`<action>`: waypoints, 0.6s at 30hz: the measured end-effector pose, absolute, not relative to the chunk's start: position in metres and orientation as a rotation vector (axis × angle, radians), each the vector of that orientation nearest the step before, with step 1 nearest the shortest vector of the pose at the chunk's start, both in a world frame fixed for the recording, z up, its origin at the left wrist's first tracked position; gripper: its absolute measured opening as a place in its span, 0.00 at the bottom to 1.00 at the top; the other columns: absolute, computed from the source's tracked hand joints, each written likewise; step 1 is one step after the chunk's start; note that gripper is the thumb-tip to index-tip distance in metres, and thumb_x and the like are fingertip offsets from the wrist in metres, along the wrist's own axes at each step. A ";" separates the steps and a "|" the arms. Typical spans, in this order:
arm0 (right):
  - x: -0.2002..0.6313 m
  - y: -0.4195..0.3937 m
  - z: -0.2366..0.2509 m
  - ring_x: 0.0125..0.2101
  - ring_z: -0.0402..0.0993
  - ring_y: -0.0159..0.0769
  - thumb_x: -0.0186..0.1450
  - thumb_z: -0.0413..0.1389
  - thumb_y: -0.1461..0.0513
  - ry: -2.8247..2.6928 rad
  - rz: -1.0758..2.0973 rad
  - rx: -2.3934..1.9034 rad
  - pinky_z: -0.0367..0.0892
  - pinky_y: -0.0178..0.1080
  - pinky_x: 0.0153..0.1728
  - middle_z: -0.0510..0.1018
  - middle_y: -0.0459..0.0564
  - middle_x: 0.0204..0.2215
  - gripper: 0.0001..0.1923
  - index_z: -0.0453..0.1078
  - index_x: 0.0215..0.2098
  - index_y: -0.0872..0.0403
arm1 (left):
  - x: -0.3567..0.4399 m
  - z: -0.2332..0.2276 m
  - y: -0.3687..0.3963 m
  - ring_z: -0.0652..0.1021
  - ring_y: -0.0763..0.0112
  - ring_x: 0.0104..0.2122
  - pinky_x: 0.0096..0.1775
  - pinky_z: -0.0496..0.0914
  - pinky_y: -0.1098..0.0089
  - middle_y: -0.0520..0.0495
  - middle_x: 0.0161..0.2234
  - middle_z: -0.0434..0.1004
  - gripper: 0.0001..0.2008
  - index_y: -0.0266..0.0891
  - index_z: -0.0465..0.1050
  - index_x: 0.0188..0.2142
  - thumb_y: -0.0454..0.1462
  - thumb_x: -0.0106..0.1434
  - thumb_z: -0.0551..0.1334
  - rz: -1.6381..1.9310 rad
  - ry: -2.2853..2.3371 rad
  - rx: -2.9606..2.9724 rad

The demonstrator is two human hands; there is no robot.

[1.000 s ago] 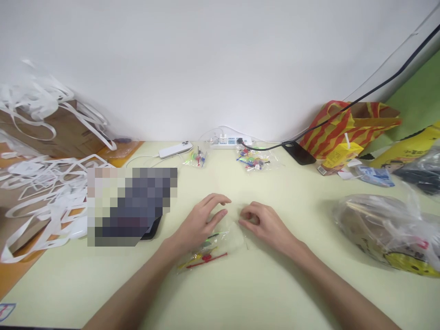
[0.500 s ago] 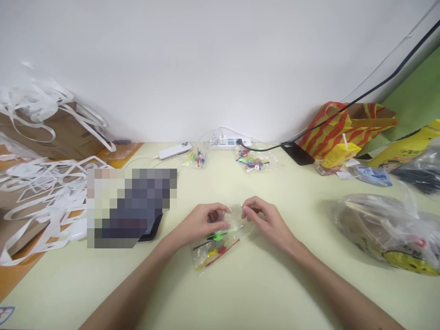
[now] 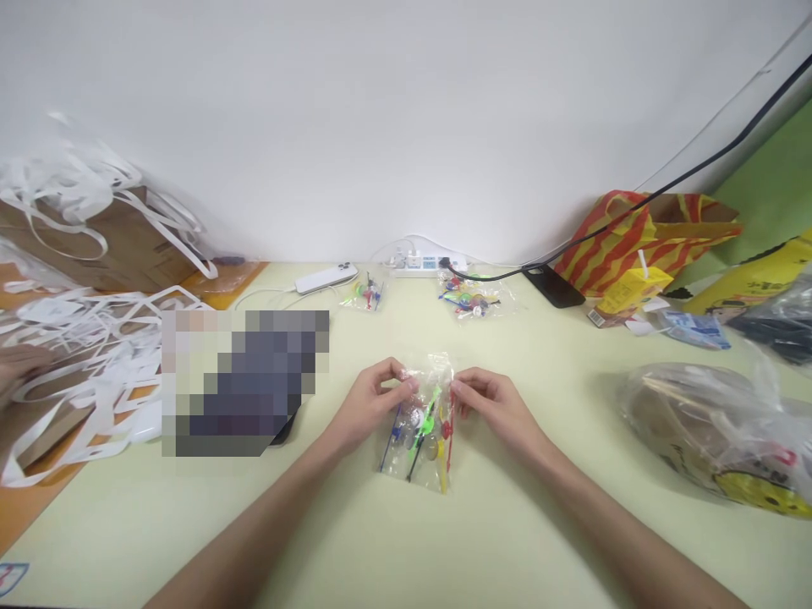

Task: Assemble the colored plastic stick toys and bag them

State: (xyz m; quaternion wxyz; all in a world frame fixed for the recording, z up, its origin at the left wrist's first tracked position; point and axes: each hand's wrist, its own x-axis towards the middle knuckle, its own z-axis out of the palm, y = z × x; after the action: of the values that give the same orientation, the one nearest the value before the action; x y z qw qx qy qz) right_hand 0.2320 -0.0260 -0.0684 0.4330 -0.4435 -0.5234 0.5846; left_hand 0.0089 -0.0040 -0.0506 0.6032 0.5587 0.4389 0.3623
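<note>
Between my hands is a clear plastic bag (image 3: pixel 406 469) holding small coloured plastic pieces in blue, green, black, yellow and red. My left hand (image 3: pixel 374 402) pinches its upper left edge between thumb and fingers. On the other side, my right hand (image 3: pixel 491 402) grips the upper right edge the same way. The bag hangs upright and spread flat, its pieces lying lengthwise. Farther back on the table, a small clear bag of coloured pieces (image 3: pixel 368 292) lies beside a larger bag of similar pieces (image 3: pixel 473 298).
Behind stand a power strip (image 3: pixel 422 264) and a white phone (image 3: pixel 326 277). White straps (image 3: pixel 95 330) heap at left, where another person's hand (image 3: pixel 22 362) reaches in. At right are a black phone (image 3: pixel 553 286), a yellow drink carton (image 3: pixel 634 292), a striped bag (image 3: pixel 596 241) and a wrapped bundle (image 3: pixel 685 423).
The bag has turned from slanted to upright and spread out, with both hands now pinching its sides. Another person's hand has come in at the left edge.
</note>
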 end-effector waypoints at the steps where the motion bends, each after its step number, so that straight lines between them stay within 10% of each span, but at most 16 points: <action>1: 0.233 -0.025 -0.069 0.27 0.72 0.34 0.65 0.61 0.48 -1.311 1.438 -1.107 0.68 0.38 0.31 0.77 0.48 0.26 0.18 0.74 0.34 0.56 | 0.009 -0.052 -0.004 0.80 0.69 0.29 0.33 0.72 0.70 0.52 0.29 0.75 0.17 0.39 0.65 0.33 0.47 0.62 0.68 0.844 1.010 1.291; 18: 0.239 -0.021 -0.068 0.27 0.72 0.34 0.64 0.61 0.48 -1.259 1.360 -1.182 0.66 0.37 0.30 0.78 0.48 0.26 0.18 0.74 0.34 0.55 | 0.013 -0.059 -0.007 0.77 0.72 0.27 0.29 0.72 0.74 0.51 0.29 0.75 0.18 0.38 0.67 0.32 0.50 0.67 0.62 0.901 1.029 1.289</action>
State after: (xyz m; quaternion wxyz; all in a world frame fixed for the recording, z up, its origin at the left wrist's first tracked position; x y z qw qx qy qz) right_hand 0.2389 -0.0214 -0.0675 0.4544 -0.4789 -0.5102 0.5513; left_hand 0.0134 -0.0067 -0.0588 0.5898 0.5539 0.4421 0.3871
